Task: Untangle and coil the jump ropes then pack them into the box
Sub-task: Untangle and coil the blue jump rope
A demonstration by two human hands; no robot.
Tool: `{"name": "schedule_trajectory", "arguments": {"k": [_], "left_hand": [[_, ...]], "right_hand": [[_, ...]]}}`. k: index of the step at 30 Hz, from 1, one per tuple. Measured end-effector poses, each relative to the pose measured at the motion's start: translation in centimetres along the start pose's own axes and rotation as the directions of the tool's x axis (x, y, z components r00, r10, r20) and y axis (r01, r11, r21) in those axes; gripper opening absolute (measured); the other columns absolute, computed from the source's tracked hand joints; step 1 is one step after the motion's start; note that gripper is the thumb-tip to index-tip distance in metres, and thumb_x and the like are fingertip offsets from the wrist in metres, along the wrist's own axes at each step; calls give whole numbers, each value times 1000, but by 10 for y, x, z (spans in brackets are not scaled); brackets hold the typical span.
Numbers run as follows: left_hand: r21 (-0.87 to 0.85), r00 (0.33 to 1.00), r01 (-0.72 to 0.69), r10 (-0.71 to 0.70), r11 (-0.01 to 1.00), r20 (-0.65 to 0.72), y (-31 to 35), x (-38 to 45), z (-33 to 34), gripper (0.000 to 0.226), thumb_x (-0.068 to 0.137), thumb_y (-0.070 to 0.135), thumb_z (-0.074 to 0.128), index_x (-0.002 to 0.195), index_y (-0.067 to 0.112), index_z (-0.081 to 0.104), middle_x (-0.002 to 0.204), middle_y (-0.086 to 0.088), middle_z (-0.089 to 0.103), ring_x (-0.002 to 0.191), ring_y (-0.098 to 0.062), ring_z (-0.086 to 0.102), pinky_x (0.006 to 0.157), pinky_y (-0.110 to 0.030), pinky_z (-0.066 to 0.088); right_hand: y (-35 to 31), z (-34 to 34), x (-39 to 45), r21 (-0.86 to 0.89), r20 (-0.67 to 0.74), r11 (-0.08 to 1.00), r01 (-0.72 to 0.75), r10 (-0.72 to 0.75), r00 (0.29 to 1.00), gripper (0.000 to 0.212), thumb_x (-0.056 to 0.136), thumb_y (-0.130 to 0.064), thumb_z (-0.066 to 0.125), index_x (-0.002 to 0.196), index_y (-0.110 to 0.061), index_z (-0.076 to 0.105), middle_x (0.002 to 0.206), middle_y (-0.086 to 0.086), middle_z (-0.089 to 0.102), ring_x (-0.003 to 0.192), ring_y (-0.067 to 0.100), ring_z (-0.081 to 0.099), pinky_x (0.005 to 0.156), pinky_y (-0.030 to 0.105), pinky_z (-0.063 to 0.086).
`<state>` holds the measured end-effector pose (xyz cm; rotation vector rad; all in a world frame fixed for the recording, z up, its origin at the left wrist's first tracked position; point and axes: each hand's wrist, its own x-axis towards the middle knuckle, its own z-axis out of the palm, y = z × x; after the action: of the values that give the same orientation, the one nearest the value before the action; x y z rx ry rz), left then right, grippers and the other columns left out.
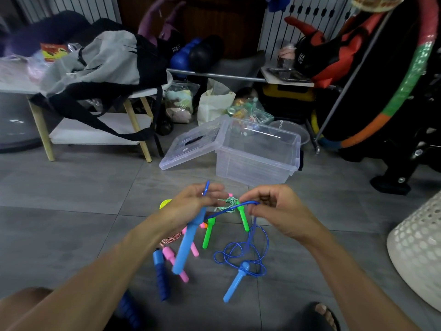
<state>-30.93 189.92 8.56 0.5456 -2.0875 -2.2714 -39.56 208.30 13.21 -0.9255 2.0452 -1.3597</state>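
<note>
Fingers [210, 194] of left hand [191, 206] curled around the light-blue handle [187, 244], which hangs down toward 7 o'clock. Right hand [281, 211] pinches the blue rope [238, 206], stretched between both hands. Rest of the rope lies looped on the floor [71, 199] at 5 o'clock with the second handle [235, 285]. Green handles [210, 232] and pink handles [173, 261] lie below the hands. Clear box [257, 156], open, sits at 12 o'clock.

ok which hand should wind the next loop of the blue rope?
Probably the right hand: it pinches the free blue cord trailing to the floor, while the left hand is occupied gripping the light blue handle.
</note>
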Motion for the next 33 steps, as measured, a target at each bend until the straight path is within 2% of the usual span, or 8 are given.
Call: {"name": "schedule_trajectory", "arguments": {"k": [5, 10, 14, 18, 20, 25, 29, 33], "left_hand": [[191, 965, 20, -69, 981, 254, 1, -12, 15, 32, 99, 26, 43, 110, 3, 63, 81, -5, 71, 56, -14, 59, 55, -26, 50], [181, 942, -54, -10, 982, 335, 5, -14, 16, 37, 91, 46, 51, 72, 24, 74, 59, -10, 56, 50, -17, 49, 59, -31, 44], [-241, 969, 53, 8, 969, 245, 4, -11, 10, 29, 88, 30, 56, 73, 11, 71, 48, -3, 44, 41, -13, 42, 43, -21, 38], [-646, 998, 22, 24, 763, 62, 13, -6, -4, 29, 86, 32, 48, 68, 13, 61, 49, 3, 37, 42, -10, 37, 40, -20, 35], [-706, 999, -24, 1, 708, -33, 15, -5, -9, 26, 85, 33, 50, 75, 11, 61, 49, 4, 37, 42, -10, 38, 41, -18, 37], [-634, 998, -22, -18, 773, -57, 9, -4, -6, 28, 85, 34, 51, 90, 11, 66, 48, 4, 37, 43, -10, 39, 42, -19, 39], [-544, 1000, 3, 14, 839, 28, 9, -7, 11, 25, 81, 30, 54, 71, 11, 66, 49, 2, 39, 44, -12, 40, 43, -21, 40], [-506, 996, -2, 47, 862, 76, 9, -10, 16, 20, 80, 23, 54, 73, 12, 70, 56, 0, 50, 50, -14, 50, 49, -23, 44]], "right_hand": [[1, -2, 5, 147, -177, 986, 84, -58, 982, 30, 81, 12, 61, 90, -16, 69, 76, 4, 69, 65, 5, 60, 64, 15, 47], [13, -6, 11, 35, -275, 999, 1, 9, 961, 13, 82, -2, 69, 80, -15, 68, 65, -9, 65, 57, 1, 56, 61, 16, 47], [25, -15, 14, 11, -233, 984, -179, 177, 956, 19, 76, -17, 79, 79, -13, 60, 59, -3, 61, 53, 7, 53, 56, 19, 43], [31, -35, 12, -28, -110, 956, -291, 286, 952, 21, 77, -1, 75, 86, -11, 60, 61, -1, 57, 57, 7, 53, 58, 11, 42], [32, -43, 11, -35, -182, 960, -278, 267, 946, 16, 80, 0, 71, 87, -10, 61, 65, 3, 59, 63, 12, 56, 64, 15, 44], [26, -53, 9, 478, -337, 878, 25, 157, 928, 6, 86, -2, 61, 83, -7, 60, 58, 2, 58, 44, 9, 43, 57, 23, 49], [34, -41, 13, 53, -354, 995, -88, 101, 930, 20, 92, -13, 59, 75, -3, 63, 53, 1, 53, 43, 10, 40, 49, 25, 41], [43, -18, 15, -364, -170, 926, -103, 42, 984, 30, 93, -25, 58, 66, -12, 61, 52, 0, 49, 50, 13, 41, 52, 28, 36]]}}
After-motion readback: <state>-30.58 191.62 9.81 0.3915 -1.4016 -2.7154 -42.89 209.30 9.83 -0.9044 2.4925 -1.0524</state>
